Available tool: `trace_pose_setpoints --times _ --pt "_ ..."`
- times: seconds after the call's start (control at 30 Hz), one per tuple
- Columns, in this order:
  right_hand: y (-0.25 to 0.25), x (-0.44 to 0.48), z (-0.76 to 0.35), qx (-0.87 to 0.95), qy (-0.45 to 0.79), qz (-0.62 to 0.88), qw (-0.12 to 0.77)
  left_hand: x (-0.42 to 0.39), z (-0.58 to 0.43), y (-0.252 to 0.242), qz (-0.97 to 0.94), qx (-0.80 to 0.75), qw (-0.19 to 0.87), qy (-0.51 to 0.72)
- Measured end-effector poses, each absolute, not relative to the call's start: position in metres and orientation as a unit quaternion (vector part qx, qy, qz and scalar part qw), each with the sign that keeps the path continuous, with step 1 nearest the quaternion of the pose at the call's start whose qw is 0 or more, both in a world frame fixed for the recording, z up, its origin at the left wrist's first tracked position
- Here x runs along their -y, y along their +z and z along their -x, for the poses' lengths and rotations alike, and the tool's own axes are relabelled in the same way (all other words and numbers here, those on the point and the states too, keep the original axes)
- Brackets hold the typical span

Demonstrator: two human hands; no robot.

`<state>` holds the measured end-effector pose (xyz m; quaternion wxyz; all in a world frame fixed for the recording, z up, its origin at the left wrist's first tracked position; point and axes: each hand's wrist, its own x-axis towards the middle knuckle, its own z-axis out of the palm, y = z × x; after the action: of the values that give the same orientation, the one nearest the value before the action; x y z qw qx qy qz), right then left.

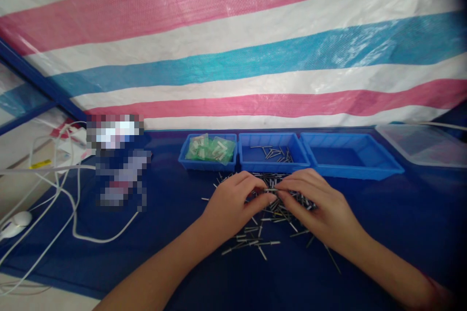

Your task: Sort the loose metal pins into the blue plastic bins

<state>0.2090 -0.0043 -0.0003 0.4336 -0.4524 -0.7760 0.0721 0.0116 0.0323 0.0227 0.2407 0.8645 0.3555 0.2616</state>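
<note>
A thin metal blind rivet (270,189) lies crosswise between my two hands, over a loose pile of blind rivets (274,210). The thumb and fingertips of my left hand (233,201) pinch its left end. At its right end, the fingertips of my right hand (321,201) are closed on it too. Part of the pile is hidden behind my hands. Right behind them stands the middle blue bin (272,163), with some blind rivets (280,154) scattered on its floor.
The left blue bin (207,165) holds green-tinted plastic packets (211,149). A right blue bin (355,172) and a clear plastic lid or tray (419,146) stand farther right. White cables (75,204), a white mouse-like object (16,223) and blurred-out items are at left. A striped sheet (233,58) hangs behind.
</note>
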Motion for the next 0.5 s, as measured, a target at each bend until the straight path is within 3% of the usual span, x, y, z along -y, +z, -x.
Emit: trace_pose_setpoints --times 0.27,0.5 --pt "-0.008 -0.028 -0.232 0.682 -0.155 0.610 0.372 -0.048 0.000 0.020 -0.883 -0.415 0.132 0.176" --pt "-0.010 -0.012 -0.223 0.713 -0.089 0.581 0.383 -0.048 0.001 0.019 -0.915 -0.391 0.078 0.057"
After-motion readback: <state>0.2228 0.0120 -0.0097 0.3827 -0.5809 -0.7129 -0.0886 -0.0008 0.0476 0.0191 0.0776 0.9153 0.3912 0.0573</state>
